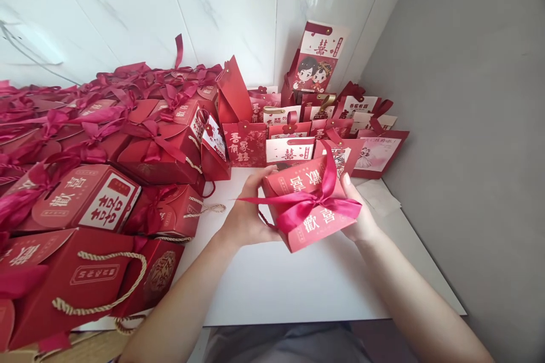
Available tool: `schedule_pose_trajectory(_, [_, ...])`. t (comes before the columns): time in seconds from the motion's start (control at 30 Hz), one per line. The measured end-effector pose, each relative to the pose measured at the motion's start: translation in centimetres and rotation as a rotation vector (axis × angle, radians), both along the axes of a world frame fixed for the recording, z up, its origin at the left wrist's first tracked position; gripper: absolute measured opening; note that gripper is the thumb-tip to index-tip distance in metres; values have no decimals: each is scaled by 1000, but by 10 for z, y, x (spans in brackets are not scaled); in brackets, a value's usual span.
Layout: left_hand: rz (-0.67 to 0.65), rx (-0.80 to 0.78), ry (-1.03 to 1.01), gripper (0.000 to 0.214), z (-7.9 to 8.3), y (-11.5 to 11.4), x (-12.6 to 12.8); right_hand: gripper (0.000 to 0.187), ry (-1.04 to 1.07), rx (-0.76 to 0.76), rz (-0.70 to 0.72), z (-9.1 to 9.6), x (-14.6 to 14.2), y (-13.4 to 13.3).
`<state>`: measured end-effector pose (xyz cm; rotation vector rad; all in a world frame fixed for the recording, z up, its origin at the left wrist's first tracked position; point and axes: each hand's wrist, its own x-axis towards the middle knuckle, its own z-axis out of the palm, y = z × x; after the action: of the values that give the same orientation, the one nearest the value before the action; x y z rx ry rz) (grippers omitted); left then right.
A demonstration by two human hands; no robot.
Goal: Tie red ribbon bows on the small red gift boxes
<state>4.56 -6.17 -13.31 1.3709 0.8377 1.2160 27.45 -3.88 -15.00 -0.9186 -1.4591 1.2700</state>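
A red gift box with pale printed characters and a magenta ribbon bow on top is held up over the white table. My left hand grips its left side, fingers partly hidden behind and beneath it. On the right side, my right hand is closed round the box, thumb showing near its upper corner. Part of a dark red cord hangs by my left hand. Just behind the box stand small red and white printed gift bags, several of them in rows.
Red ribboned boxes are piled along the left, some with rope handles. A taller card box with two cartoon figures stands at the back. Marbled wall panels and a grey wall bound the white table.
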Motion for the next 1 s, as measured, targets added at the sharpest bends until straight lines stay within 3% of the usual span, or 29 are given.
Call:
schedule_pose_trajectory(0.17, [63, 324, 340, 94, 4, -1, 5, 59, 6, -31, 63, 3, -9, -1])
schedule_pose_trajectory(0.23, [42, 328, 391, 101, 4, 3, 2, 59, 72, -109, 111, 4, -10, -2])
schedule_pose_trajectory(0.33, [-92, 279, 420, 113, 7, 7, -8, 54, 133, -231, 85, -1, -8, 0])
schedule_pose_trajectory(0.47, [-215, 144, 337, 73, 16, 7, -19, 50, 83, -391, 25, -13, -4, 6])
schedule_pose_trajectory(0.67, [-118, -272, 427, 58, 22, 2, -23, 41, -329, -127, 78, -30, -17, 8])
schedule_pose_trajectory(0.73, [-25, -282, 459, 55, 26, 2, -23, 30, -376, -67, 25, -34, -20, 8])
schedule_pose_trajectory(0.83, [92, -113, 465, 50, 43, -1, -21, 21, -424, 59, -56, -35, -19, 8])
schedule_pose_trajectory(0.9, [-36, 54, 544, 55, 57, -4, -16, 21, -442, 124, -73, -32, -15, 8])
schedule_pose_trajectory(1.0, [-463, 211, 706, 74, 70, -12, -3, 28, -462, 176, -83, -25, -10, 8])
